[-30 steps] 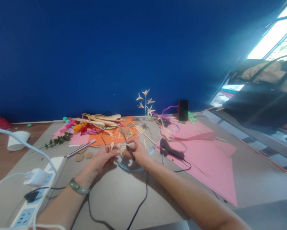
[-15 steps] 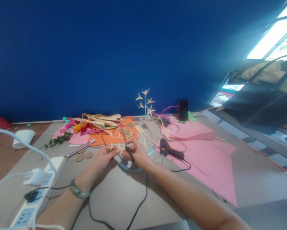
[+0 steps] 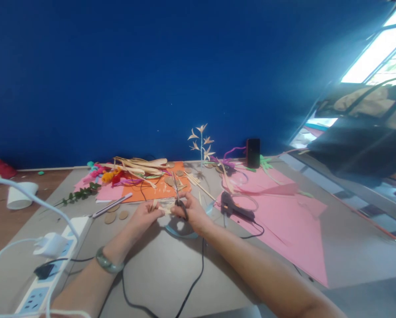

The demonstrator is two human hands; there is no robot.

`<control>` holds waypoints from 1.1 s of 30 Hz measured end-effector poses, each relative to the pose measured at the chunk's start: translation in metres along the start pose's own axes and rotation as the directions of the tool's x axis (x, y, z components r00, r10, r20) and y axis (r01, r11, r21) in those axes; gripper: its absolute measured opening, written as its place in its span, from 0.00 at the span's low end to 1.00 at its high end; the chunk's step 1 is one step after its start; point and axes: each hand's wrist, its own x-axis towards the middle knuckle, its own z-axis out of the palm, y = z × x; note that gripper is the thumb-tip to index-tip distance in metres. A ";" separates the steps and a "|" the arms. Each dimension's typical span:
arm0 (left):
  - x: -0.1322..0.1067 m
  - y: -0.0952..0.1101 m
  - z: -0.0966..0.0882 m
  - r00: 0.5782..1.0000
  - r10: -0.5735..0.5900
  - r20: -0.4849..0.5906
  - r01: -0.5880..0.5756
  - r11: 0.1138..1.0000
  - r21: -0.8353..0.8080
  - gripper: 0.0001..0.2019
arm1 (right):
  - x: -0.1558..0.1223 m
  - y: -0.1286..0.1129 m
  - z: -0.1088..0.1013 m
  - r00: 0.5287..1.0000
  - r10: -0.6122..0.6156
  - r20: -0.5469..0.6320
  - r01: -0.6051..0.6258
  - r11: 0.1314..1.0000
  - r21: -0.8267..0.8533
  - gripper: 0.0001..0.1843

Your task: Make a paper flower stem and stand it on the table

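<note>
Between my two hands, low over the table, is a small pale strip of dried husk (image 3: pixel 165 210). The fingers of my left hand (image 3: pixel 148 215) pinch its left end, and a green bangle (image 3: pixel 107 261) rings that wrist. My right hand (image 3: pixel 193 213) is closed around black-handled scissors (image 3: pixel 177 189), whose blades point up and away. Its fingertips also touch the husk strip's right end. Below my right hand lies a light blue ring-shaped object (image 3: pixel 181 234), partly hidden. Behind my hands stands a stem with several pale husk flowers (image 3: pixel 201 141).
A black glue gun (image 3: pixel 235 208) lies on pink sheets (image 3: pixel 297 238) to the right. At the back left, husk strips (image 3: pixel 140 165) lie over an orange sheet (image 3: pixel 136 193). A white power strip (image 3: pixel 60 265) with cables runs along the left. A dark phone (image 3: pixel 253 153) leans against the wall.
My right hand has shifted slightly right, and the scissors have turned to point more upright, their blades now clearer. The white cup-like object at the far left has rolled a little left.
</note>
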 end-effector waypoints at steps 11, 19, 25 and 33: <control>-0.001 -0.002 0.005 0.997 -0.042 0.057 0.048 0.994 -0.098 0.12 | 0.002 0.001 0.000 0.997 -0.072 -0.027 0.072 0.997 0.012 0.29; -0.002 -0.003 0.008 0.998 -0.006 0.062 0.010 0.998 -0.060 0.15 | 0.001 0.003 -0.001 0.996 -0.093 -0.016 0.093 0.996 -0.012 0.29; -0.002 -0.001 0.006 1.000 -0.010 0.005 0.010 0.999 -0.035 0.15 | 0.001 0.001 -0.002 0.995 -0.100 -0.013 0.100 0.995 -0.006 0.28; 0.002 -0.007 0.004 0.998 0.050 -0.032 -0.050 0.998 -0.023 0.18 | -0.002 -0.002 0.001 0.991 -0.122 -0.046 0.123 0.992 0.018 0.27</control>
